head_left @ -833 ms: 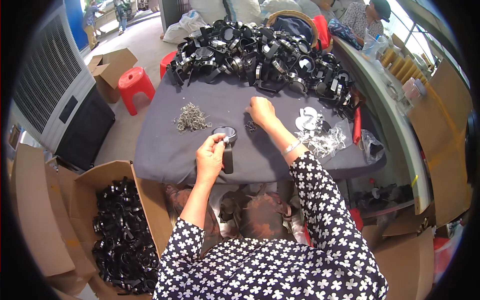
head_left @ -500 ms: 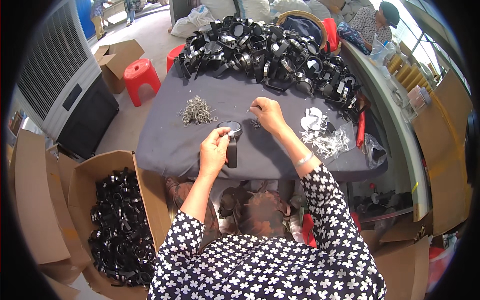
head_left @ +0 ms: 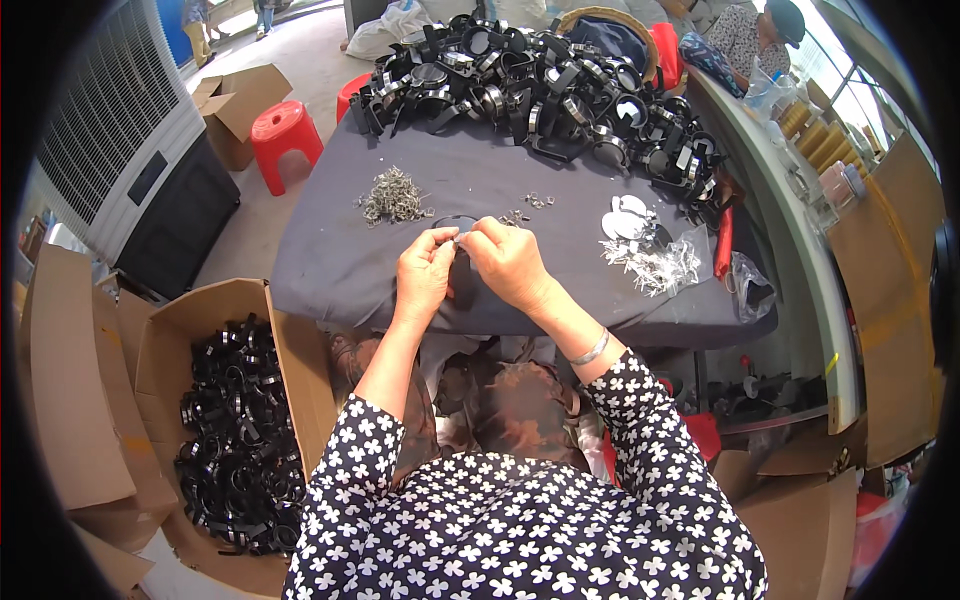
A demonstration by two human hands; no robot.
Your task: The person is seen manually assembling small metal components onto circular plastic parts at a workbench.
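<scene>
My left hand (head_left: 424, 280) is closed on what looks like a black wristwatch (head_left: 461, 282), a round head with a flat strap hanging down, over the near part of the table. My right hand (head_left: 510, 266) meets it from the other side, fingers pinched at the joint of head and strap. Whatever small piece those fingertips hold is hidden. Just beyond lie a few tiny metal pieces (head_left: 515, 217), and farther left a heap of small metal pieces (head_left: 394, 196). White discs (head_left: 628, 217) and thin white bits (head_left: 648, 268) lie to the right.
A large pile of black watches (head_left: 500, 85) covers the table's far side. On the left stand a carton (head_left: 285, 370) of black strapped pieces, a red stool (head_left: 286, 145) and an air cooler (head_left: 120, 130). A red-handled tool (head_left: 724, 243) lies at right; another person (head_left: 745, 45) sits beyond.
My right hand has come left and nearer, from the tiny metal pieces to the watch in my left hand. Those pieces are now more spread out.
</scene>
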